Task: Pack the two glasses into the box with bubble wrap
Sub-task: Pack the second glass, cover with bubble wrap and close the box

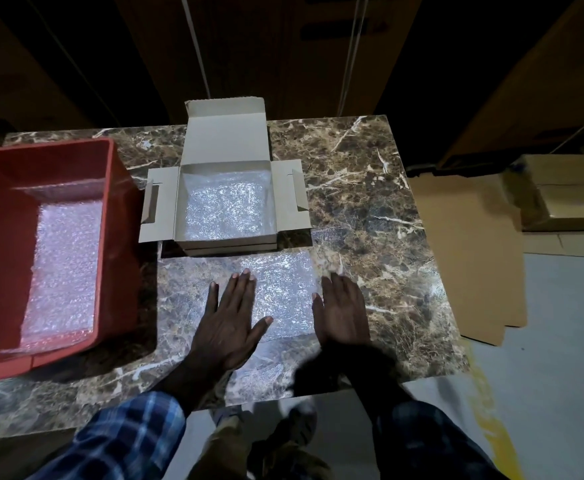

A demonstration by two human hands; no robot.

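A sheet of clear bubble wrap [283, 289] lies flat on the marble table [370, 209] in front of me. My left hand [230, 318] presses flat on the sheet's left part with fingers spread. At the sheet's right edge my right hand [341, 311] rests with straight fingers. Behind the sheet stands an open grey cardboard box [226, 199], its lid and side flaps folded out, with bubble wrap [223, 207] lining its bottom. I see no glasses anywhere.
A red plastic crate [117, 237] stands at the left with more bubble wrap [63, 268] inside. Flattened cardboard [474, 251] and closed cartons [560, 192] lie on the floor to the right. Dark cardboard boxes rise behind the table.
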